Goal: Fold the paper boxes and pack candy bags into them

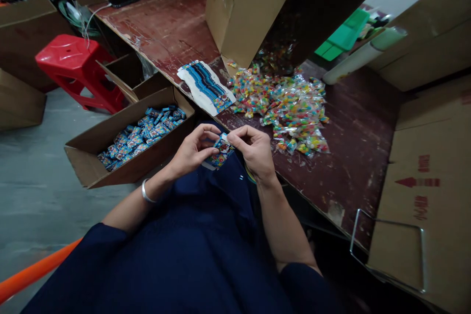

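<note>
Blue packet (222, 149) pinched in grip of left hand (192, 151) and right hand (255, 152); fingers hide most print.

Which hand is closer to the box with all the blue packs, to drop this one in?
Probably the left hand. It pinches the small blue printed packet together with the right hand, and the open brown cardboard box of blue packets lies on its side, just beyond its knuckles.

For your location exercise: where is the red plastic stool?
In the head view, the red plastic stool stands upper left on the floor, beside the table's left edge.
</note>
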`<state>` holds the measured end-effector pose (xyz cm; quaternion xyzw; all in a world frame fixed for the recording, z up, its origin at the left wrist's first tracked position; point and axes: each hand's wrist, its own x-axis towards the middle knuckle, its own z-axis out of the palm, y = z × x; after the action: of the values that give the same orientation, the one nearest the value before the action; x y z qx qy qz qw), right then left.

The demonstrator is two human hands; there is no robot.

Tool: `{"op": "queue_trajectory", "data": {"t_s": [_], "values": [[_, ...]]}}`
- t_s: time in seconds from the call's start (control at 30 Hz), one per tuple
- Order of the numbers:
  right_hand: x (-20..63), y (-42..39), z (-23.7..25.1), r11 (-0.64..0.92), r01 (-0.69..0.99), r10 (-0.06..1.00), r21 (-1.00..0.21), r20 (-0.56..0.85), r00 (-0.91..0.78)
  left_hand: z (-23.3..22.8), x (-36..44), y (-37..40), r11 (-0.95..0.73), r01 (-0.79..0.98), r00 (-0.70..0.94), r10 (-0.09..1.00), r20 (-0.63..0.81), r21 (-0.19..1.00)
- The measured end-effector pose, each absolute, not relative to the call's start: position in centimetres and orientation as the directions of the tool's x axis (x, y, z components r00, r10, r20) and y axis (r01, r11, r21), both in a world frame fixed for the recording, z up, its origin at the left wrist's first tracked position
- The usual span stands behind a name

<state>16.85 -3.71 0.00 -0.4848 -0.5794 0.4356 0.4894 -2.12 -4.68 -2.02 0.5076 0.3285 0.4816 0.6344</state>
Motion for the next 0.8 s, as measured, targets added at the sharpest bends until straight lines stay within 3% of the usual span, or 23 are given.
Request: {"op": "queue_trajectory", "data": {"t_s": [0.3, 0.47, 0.53, 0.63, 0.7, 0.8], "values": [[16.4, -5.7, -1.9, 0.340, 0.214, 0.938, -0.916, 0.316, -0.140, -2.3, -2.1, -5.0, 0.066, -0.286, 0.303, 0.953, 0.024, 0.956], [19.1, -4.8, -1.8, 0.332, 0.353, 0.943, -0.875, 0.300, -0.144, -2.7, -2.1, -4.7, 0.131, -0.210, 0.347, 0.937, -0.051, 0.969], [22.1, -3.7, -2.0, 0.235, 0.519, 0.953, -0.822, 0.299, 0.041, -3.5, -2.3, -4.1, 0.138, -0.142, 0.375, 0.924, -0.076, 0.980], [27.4, -1.9, -3.4, -0.108, 0.796, 0.890, -0.596, 0.298, 0.344, -5.3, -2.8, -3.0, 0.124, -0.003, 0.354, 0.928, -0.114, 0.992], [30.0, -1.0, -4.8, -0.295, 0.838, 0.873, -0.459, 0.228, 0.432, -6.7, -3.1, -2.4, 0.133, 0.068, 0.311, 0.939, -0.147, 0.989], [31.6, 0.0, -6.6, -0.341, 0.847, 0.867, -0.407, 0.213, 0.451, -8.3, -3.4, -2.1, 0.039, 0.240, 0.303, 0.946, -0.113, 0.970]]}}
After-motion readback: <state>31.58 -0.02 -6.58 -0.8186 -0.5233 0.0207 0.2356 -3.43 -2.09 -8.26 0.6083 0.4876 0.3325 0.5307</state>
